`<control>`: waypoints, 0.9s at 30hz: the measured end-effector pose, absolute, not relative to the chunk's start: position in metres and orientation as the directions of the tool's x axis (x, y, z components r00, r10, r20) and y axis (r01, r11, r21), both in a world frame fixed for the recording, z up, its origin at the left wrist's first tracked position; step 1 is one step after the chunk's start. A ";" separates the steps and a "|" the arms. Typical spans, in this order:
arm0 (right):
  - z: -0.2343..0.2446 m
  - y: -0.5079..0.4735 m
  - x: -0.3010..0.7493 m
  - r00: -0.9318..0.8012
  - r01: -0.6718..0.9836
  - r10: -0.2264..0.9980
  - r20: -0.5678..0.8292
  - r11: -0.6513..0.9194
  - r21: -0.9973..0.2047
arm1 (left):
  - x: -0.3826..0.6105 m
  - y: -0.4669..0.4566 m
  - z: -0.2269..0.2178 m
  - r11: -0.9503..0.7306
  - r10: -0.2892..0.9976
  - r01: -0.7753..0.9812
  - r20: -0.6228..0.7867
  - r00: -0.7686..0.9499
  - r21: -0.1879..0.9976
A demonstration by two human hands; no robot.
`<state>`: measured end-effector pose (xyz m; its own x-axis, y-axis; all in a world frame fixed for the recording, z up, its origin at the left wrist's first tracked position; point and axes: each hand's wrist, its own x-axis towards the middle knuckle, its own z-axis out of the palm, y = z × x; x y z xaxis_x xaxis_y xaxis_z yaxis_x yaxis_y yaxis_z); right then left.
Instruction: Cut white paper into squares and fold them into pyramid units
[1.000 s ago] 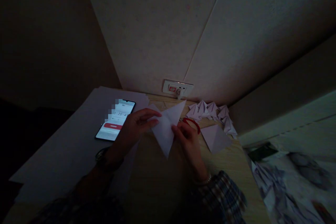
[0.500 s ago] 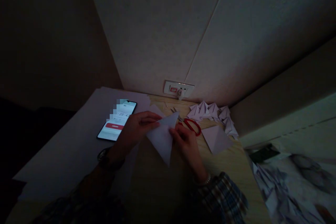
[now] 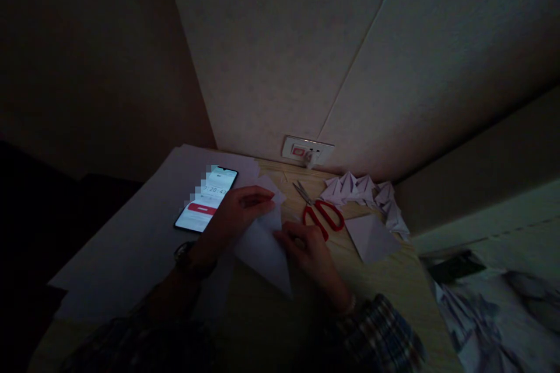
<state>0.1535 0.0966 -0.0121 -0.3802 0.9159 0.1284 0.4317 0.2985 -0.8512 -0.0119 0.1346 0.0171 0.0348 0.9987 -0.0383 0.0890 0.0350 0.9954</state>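
Note:
A folded sheet of white paper (image 3: 265, 250) is held between my two hands just over the table, its long point slanting down toward me. My left hand (image 3: 242, 208) pinches its upper part, thumb and fingers closed together. At the paper's right edge, the fingers of my right hand (image 3: 308, 247) are bent and pinch it. Red-handled scissors (image 3: 321, 213) lie just beyond my right hand, blades pointing away to the left. Right of them rests another folded paper piece (image 3: 371, 238). The dim light hides the paper's finer creases.
A lit phone (image 3: 207, 201) lies on a stack of white sheets (image 3: 126, 233) at the left. Several folded paper pieces (image 3: 363, 189) line the table's back right. A wall socket (image 3: 307, 151) with a plug sits behind. More folded papers (image 3: 476, 326) lie below, beyond the right edge.
The view has shifted, so the surroundings sit further right. The folded paper has turned and dropped lower, its upper tip now under my left hand. The scissors show more fully.

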 end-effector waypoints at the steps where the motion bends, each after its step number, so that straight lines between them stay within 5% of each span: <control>1: -0.012 0.096 0.153 -0.391 0.428 0.912 0.125 0.301 -0.852 | -0.012 0.135 0.017 0.035 0.999 0.074 -0.038 0.034 0.997; 16: -0.009 0.096 0.152 -0.400 0.415 0.907 0.128 0.304 -0.858 | -0.011 0.130 0.022 0.043 0.999 -0.058 -0.045 -0.029 0.997; 27: -0.010 0.098 0.156 -0.089 0.439 0.971 0.223 0.240 -0.866 | -0.017 0.137 0.003 0.147 0.981 0.001 -0.145 0.129 0.989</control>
<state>0.1564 0.0978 -0.0099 -0.0893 0.9707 0.2232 0.4394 0.2395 -0.8658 -0.0169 0.1367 0.0031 0.1291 0.9809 -0.1455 0.0008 0.1466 0.9892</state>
